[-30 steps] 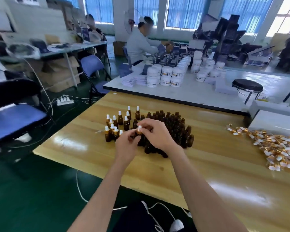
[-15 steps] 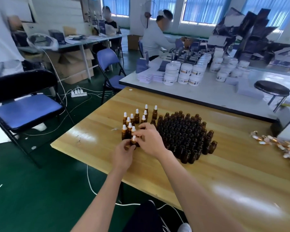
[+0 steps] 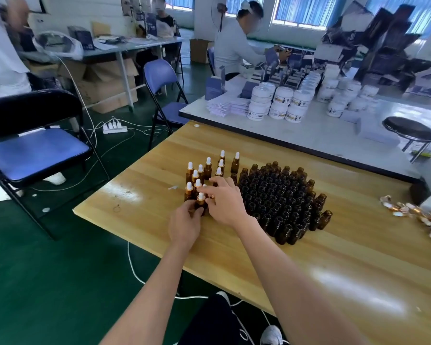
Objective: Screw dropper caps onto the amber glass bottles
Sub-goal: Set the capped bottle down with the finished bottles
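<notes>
A pale wooden desk (image 3: pixel 334 257) with a glossy top stands on a dark green floor (image 3: pixel 47 270). Near its left edge the left hand (image 3: pixel 184 225) curls around the body of one amber bottle (image 3: pixel 201 206), which stands upright on the desk. The right hand (image 3: pixel 224 205) reaches in from the right, thumb and fingertips pinching the white-tipped dropper cap (image 3: pixel 201 196) on that bottle's neck. Just behind it stands a small group of capped bottles (image 3: pixel 204 170), and to the right a dense block of uncapped bottles (image 3: pixel 284 197). A heap of loose caps (image 3: pixel 423 217) lies well apart at the desk's right edge.

Butted against the far side is a white desk (image 3: pixel 321 135) carrying stacked white jars (image 3: pixel 279 103), flat paper stacks and dark cartons, where a seated person (image 3: pixel 234 48) in a pale top works. A black stool (image 3: pixel 408 131) sits beside it. To the left are two blue folding chairs (image 3: pixel 35 150), a power strip (image 3: pixel 115 128) with trailing white cables, and cardboard boxes (image 3: pixel 105 83) under a further table. Blue-blinded windows (image 3: pixel 296 8) line the back wall.
</notes>
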